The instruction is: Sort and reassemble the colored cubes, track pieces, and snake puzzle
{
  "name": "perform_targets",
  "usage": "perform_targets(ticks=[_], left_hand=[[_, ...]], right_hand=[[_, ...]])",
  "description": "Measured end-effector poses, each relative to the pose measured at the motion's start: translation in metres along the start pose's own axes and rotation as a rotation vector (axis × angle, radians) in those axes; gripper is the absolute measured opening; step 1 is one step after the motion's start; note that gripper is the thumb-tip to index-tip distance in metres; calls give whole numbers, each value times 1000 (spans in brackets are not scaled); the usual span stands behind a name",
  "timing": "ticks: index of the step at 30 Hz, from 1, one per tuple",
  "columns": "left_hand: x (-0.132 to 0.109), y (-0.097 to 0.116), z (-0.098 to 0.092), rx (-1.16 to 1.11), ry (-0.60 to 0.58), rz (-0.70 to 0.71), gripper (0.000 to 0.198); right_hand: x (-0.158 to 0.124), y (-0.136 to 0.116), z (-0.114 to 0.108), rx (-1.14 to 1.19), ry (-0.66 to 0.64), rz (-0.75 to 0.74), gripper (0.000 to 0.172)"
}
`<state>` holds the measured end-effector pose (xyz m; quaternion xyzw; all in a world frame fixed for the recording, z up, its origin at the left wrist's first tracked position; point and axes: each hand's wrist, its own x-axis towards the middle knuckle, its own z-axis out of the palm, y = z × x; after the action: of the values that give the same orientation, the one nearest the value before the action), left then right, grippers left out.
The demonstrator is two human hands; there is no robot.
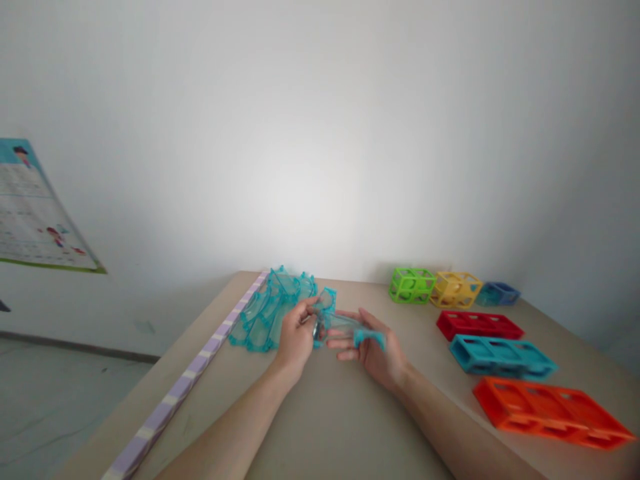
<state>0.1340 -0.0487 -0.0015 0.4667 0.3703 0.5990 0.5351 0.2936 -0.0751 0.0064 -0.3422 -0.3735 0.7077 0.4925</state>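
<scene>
Both my hands meet over the middle of the beige table [320, 427]. My left hand [296, 337] is closed, pinching the near end of a clear teal track piece [345, 324]. My right hand [373, 350] lies palm up under the same piece, fingers curled around it, with its teal end [370, 337] resting on the palm. Just beyond my left hand lies a pile of several more clear teal curved track pieces [273, 308].
Along the right side lie frame blocks: green [412, 285], yellow [456, 289] and blue [497, 293] cubes at the back, then long red [479, 325], teal [501, 357] and orange [550, 411] frames. A purple-and-white strip [185, 383] edges the table's left side. A poster [35, 213] hangs on the left wall.
</scene>
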Motion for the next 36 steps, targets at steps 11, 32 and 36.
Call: perform_targets(ticks=[11, 32, 36], left_hand=[[-3, 13, 3, -316, -18, -155, 29], [-17, 7, 7, -128, -445, -374, 48], [-10, 9, 4, -332, -307, -514, 53]], right_hand=[[-1, 1, 0, -164, -55, -42, 58], [15, 13, -12, -74, 277, -285, 20], [11, 12, -6, -51, 158, -277, 32]])
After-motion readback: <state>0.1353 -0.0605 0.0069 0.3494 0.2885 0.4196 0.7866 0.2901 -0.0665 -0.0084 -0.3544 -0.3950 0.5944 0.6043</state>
